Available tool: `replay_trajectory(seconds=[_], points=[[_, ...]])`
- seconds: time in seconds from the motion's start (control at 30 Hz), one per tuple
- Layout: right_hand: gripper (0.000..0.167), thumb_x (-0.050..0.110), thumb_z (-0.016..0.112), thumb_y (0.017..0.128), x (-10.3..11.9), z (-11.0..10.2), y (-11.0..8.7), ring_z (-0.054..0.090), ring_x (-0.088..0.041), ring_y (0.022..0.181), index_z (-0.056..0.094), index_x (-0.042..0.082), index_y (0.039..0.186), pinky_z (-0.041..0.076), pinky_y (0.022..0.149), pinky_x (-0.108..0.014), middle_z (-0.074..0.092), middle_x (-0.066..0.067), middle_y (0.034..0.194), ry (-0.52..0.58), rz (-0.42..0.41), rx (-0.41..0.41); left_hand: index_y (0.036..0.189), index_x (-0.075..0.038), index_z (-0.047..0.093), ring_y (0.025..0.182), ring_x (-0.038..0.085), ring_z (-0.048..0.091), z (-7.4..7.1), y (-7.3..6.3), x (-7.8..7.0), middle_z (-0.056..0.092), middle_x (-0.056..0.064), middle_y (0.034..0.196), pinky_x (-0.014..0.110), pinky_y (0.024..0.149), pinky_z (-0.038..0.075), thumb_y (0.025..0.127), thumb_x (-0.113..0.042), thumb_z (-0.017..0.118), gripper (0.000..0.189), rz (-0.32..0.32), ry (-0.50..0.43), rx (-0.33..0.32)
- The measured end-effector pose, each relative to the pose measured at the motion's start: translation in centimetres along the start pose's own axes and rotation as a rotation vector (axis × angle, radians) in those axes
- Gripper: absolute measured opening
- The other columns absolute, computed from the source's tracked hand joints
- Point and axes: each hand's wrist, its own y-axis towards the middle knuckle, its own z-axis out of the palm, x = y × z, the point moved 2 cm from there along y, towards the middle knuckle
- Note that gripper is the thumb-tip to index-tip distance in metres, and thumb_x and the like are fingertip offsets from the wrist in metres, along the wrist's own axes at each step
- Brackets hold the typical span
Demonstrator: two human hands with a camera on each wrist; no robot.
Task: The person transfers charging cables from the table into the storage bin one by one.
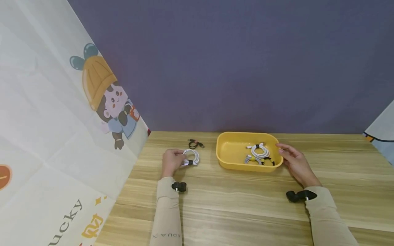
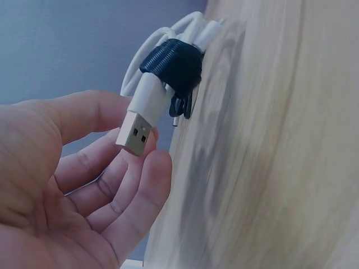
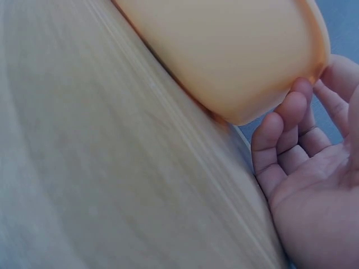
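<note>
In the head view my left hand pinches a coiled white USB cable between thumb and fingers, at the left of the table. A black strap binds the coil, and its USB plug points back toward the palm in the left wrist view. On the right, my right hand holds the right end of a yellow plastic bin by its rim, the thumb above and the fingers against the outer wall. Inside the bin lie a white coiled cable, a grey one and a black one.
A small black cable with a red tie lies on the wooden table, behind the left hand and left of the bin. A dark purple backdrop rises at the table's back edge. A printed white sheet hangs at the left.
</note>
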Motion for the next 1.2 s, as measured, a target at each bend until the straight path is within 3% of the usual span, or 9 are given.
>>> replay_trajectory(seconds=[0.37, 0.83, 1.2], points=[[0.036, 0.017, 0.060, 0.104, -0.1, -0.1, 0.1, 0.064, 0.000, 0.106, 0.061, 0.010, 0.139, 0.057, 0.082, -0.015, 0.062, 0.007, 0.125, 0.010, -0.007, -0.007, 0.103, 0.002, 0.078, 0.058, 0.012, 0.069, 0.4, 0.1, -0.1, 0.076, 0.017, 0.087, 0.029, 0.059, 0.061, 0.085, -0.004, 0.078, 0.019, -0.027, -0.107, 0.022], [0.035, 0.014, 0.058, 0.104, -0.6, -0.3, 0.3, 0.065, -0.002, 0.103, 0.061, 0.012, 0.139, 0.057, 0.080, -0.016, 0.066, 0.006, 0.119, 0.015, -0.038, -0.001, 0.101, -0.001, 0.079, 0.058, 0.009, 0.066, 1.1, 0.2, -0.3, 0.076, 0.013, 0.083, 0.024, 0.056, 0.057, 0.084, -0.007, 0.080, 0.019, -0.042, -0.158, -0.033], [0.044, 0.012, 0.056, 0.105, -1.2, -0.8, 0.7, 0.065, -0.001, 0.103, 0.050, 0.010, 0.148, 0.057, 0.081, -0.016, 0.069, 0.007, 0.115, 0.036, -0.052, 0.030, 0.101, 0.002, 0.078, 0.057, 0.009, 0.066, 1.6, 0.3, -0.6, 0.076, 0.014, 0.083, 0.024, 0.055, 0.058, 0.084, -0.003, 0.079, 0.019, -0.019, -0.185, -0.051]])
